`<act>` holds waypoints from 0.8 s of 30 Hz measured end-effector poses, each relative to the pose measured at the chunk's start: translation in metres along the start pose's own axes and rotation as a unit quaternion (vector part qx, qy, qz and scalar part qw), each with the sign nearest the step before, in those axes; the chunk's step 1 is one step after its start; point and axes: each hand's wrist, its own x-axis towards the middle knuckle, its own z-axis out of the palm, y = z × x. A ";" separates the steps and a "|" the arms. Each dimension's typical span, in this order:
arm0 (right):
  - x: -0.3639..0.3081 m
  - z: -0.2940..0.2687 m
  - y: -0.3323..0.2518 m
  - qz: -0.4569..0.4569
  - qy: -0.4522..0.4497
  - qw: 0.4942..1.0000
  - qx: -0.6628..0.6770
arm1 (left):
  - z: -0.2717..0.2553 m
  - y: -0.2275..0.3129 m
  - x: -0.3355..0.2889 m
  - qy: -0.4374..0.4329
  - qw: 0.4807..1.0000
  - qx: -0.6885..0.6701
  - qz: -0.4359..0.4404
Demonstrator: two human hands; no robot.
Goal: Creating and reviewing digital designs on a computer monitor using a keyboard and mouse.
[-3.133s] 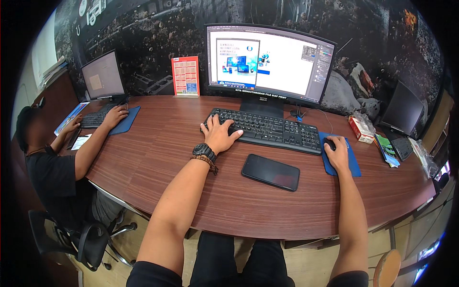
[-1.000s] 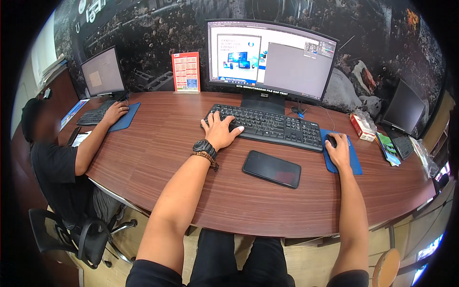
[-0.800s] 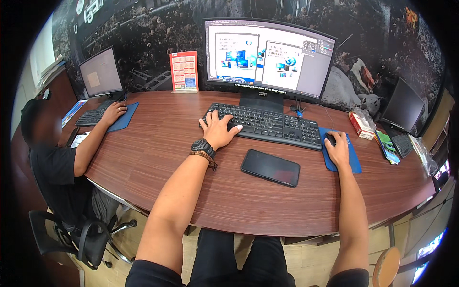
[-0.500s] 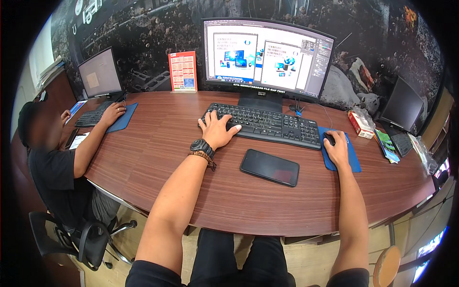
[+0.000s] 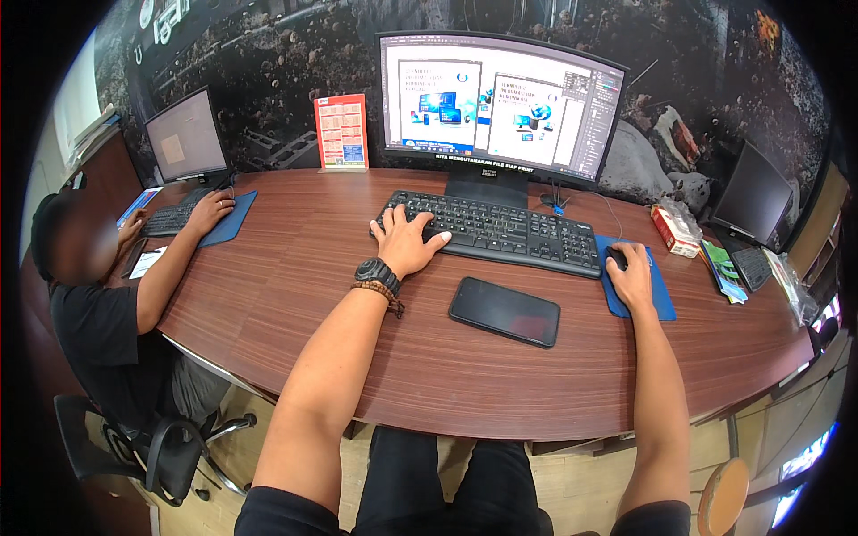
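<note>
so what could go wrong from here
The mouse under the right hand sits close to the keyboard, so a leftward slide might bump it. The left hand is spread over the keys, so a stray finger could press a wrong one. The phone lies in front of the keyboard and might get nudged.

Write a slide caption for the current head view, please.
Left hand on the keyboard, right hand on the mouse, and a phone lying on the desk.

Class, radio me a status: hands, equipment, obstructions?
Left hand on keyboard. Right hand on mouse, blue mat beneath. Phone nearside of keyboard, touching neither hand.
</note>
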 end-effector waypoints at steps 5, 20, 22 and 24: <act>-0.001 0.000 -0.002 0.005 -0.002 1.000 0.008 | 0.002 -0.002 0.000 0.002 1.000 0.002 -0.001; 0.001 0.000 0.001 -0.014 0.002 1.000 0.007 | 0.003 -0.003 0.001 0.007 1.000 -0.002 0.007; 0.000 0.001 0.001 -0.013 0.002 1.000 0.008 | 0.002 -0.003 0.000 0.005 1.000 -0.003 0.004; 0.000 0.001 0.000 -0.012 0.003 1.000 0.009 | 0.001 -0.002 0.000 0.004 1.000 -0.003 0.002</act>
